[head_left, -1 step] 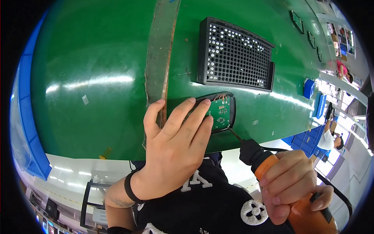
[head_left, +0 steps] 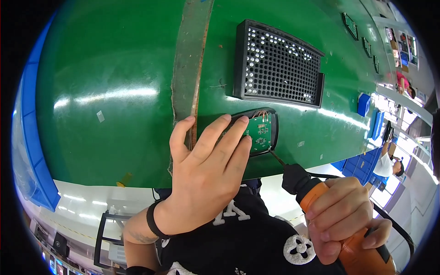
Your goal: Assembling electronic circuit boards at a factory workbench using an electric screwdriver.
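A green circuit board [head_left: 261,135] lies in a black plastic housing [head_left: 274,123] near the front edge of the green table. Copper-coloured wires show along the housing's far side. My left hand [head_left: 206,160] rests flat over the left part of the housing and board, its fingers spread and stretched out; what lies under them is hidden. In my right hand [head_left: 343,215] is an orange and black electric screwdriver [head_left: 314,190], gripped with the fingers wrapped round its body. Its thin bit meets the board's near right corner. A screw there is too small to make out.
Beyond the housing sits a black tray [head_left: 284,64] with rows of round holes, some holding shiny screws. A worn strip [head_left: 187,59] runs across the table to the left. More circuit boards [head_left: 349,26] lie far right, near a small blue box [head_left: 363,104]. Blue bins [head_left: 32,133] line the left edge.
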The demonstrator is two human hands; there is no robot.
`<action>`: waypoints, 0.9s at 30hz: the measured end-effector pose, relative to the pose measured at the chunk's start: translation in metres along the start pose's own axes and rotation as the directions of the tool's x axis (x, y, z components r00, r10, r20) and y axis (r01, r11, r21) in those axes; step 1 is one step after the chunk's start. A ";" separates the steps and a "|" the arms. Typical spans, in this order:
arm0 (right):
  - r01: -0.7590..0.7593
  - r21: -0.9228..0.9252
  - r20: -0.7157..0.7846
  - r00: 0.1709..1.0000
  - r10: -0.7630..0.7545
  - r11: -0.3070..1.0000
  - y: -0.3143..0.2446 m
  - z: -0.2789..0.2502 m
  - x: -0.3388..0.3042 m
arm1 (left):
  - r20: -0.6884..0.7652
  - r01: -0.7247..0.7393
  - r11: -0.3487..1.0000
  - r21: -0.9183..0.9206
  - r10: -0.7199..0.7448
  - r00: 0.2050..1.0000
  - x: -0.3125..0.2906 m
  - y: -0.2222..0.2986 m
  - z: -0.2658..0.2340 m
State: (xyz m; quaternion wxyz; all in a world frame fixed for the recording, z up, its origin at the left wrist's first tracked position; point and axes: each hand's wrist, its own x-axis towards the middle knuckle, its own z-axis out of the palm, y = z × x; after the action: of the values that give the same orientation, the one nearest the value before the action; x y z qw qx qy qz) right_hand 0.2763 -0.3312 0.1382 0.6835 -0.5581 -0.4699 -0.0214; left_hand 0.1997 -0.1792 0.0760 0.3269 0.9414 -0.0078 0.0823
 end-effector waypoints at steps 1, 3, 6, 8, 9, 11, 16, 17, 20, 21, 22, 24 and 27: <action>-0.002 0.003 0.002 1.000 0.002 1.000 0.001 0.000 0.000 | -0.005 -0.001 1.000 -0.008 0.001 1.000 0.000 0.000 0.000; -0.005 -0.001 -0.008 1.000 0.005 1.000 0.002 -0.003 0.001 | -0.019 -0.009 1.000 -0.003 0.009 1.000 -0.001 -0.002 0.001; -0.010 0.000 -0.010 1.000 0.010 1.000 0.003 0.000 0.002 | -0.046 -0.040 0.999 0.007 0.040 0.998 -0.001 -0.005 0.001; -0.013 0.008 0.000 1.000 0.013 1.000 0.002 0.002 0.003 | -0.014 -0.026 1.000 -0.007 0.026 1.000 0.000 -0.005 -0.002; -0.008 0.005 0.000 1.000 0.008 1.000 0.002 0.002 0.004 | 0.000 -0.021 1.000 -0.014 0.021 1.000 0.000 -0.005 -0.003; -0.027 0.043 0.003 1.000 0.027 0.999 0.005 0.001 0.008 | -0.002 -0.022 1.000 -0.013 0.022 1.000 0.000 -0.006 -0.004; 0.030 0.108 -0.186 0.983 -0.009 0.994 -0.004 0.005 0.013 | -0.082 -0.013 0.997 -0.080 0.007 0.997 0.000 0.001 -0.007; 0.035 0.110 -0.185 0.983 -0.014 0.993 -0.006 0.006 0.015 | -0.121 -0.011 0.993 -0.115 -0.003 0.993 0.000 0.002 -0.008; 0.036 0.229 -0.266 0.964 0.027 0.973 -0.013 0.007 0.023 | -0.121 -0.053 0.980 -0.194 0.030 0.992 -0.002 0.003 -0.011; 0.040 0.228 -0.266 0.964 0.023 0.973 -0.014 0.008 0.023 | -0.120 -0.072 0.969 -0.235 0.044 0.992 -0.003 0.002 -0.013; 0.032 0.235 -0.277 0.960 0.036 0.971 -0.015 0.009 0.023 | -0.121 -0.075 0.969 -0.233 0.047 0.991 -0.005 0.001 -0.013; 0.016 0.255 -0.297 0.953 0.063 0.967 -0.015 0.012 0.024 | -0.136 -0.132 0.969 -0.211 0.105 0.985 -0.010 -0.004 -0.008; 0.058 0.286 -0.342 0.938 0.046 0.957 -0.018 0.012 0.024 | -0.170 -0.165 0.969 -0.184 0.134 0.976 -0.017 -0.009 -0.003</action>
State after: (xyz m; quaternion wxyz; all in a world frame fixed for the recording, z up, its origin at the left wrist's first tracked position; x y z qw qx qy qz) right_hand 0.2722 -0.3170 0.1666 0.8299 -0.4374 -0.3424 -0.0517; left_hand 0.1828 -0.1704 0.0699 0.4108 0.8919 -0.0613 0.1789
